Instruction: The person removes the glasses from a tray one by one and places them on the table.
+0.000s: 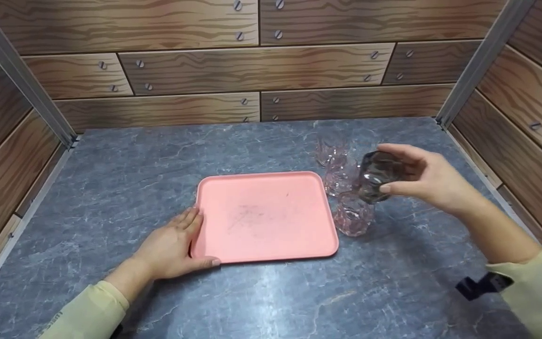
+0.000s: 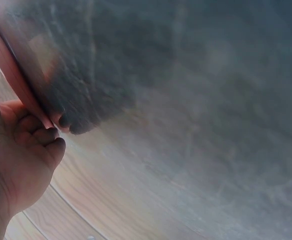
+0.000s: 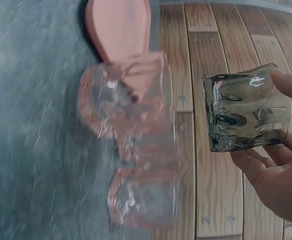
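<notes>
In the head view, my left hand [image 1: 170, 247] rests against the near-left corner of a pink rectangular tray [image 1: 261, 247]. Its fingers lie along the left rim, and the thumb stretches along the front edge. The left wrist view shows those fingertips at the edge of the tray [image 2: 15, 70]. My right hand [image 1: 440, 183] holds a smoky grey glass tumbler [image 1: 379, 172] between thumb and fingers, tilted and raised above the table. The right wrist view shows the wavy walls of this grey glass [image 3: 248, 110]. Three clear pinkish glasses stand to the tray's right: near [image 1: 354, 219], middle [image 1: 340, 179] and far [image 1: 330, 150].
A blue-grey marbled tabletop [image 1: 148, 155] lies under everything. Wood-patterned panels [image 1: 252, 70] enclose the back and both sides, with metal posts [image 1: 482, 56] at the corners. The near pink glass stands right beside the tray's right rim.
</notes>
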A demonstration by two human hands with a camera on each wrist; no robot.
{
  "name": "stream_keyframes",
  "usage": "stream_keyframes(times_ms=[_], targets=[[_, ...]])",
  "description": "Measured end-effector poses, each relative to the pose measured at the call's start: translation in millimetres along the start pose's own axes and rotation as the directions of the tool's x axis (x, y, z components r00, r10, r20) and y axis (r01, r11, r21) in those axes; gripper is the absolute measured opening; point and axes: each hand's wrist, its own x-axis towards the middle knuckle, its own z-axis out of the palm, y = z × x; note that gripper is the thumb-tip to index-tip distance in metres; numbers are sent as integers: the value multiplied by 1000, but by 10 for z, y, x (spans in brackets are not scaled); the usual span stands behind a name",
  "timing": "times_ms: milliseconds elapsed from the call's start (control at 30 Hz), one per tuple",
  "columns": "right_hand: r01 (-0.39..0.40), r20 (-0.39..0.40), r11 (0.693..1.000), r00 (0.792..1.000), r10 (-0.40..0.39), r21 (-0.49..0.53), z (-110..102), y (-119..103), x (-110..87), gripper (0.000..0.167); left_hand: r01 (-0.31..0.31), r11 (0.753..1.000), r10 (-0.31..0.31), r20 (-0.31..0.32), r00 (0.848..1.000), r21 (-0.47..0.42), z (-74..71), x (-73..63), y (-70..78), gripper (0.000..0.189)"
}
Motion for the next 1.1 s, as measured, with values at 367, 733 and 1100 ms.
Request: stream_keyframes(times_ms=[367,733,1100], targets=[[-15,-66,1000,998,13,-25,-260,347,-218,74,-9,1000,9,-1,1000,-2,-7,9,8,122],[-81,-77,996,994,79,-22,-256,641,-330,73,8,1000,-8,2,1000,-10,-1,11,5,123],[-110,-66,991,991,115,71,-181,888,-364,73,-2,1000,2,6,1000,1,-13,14,3,123]])
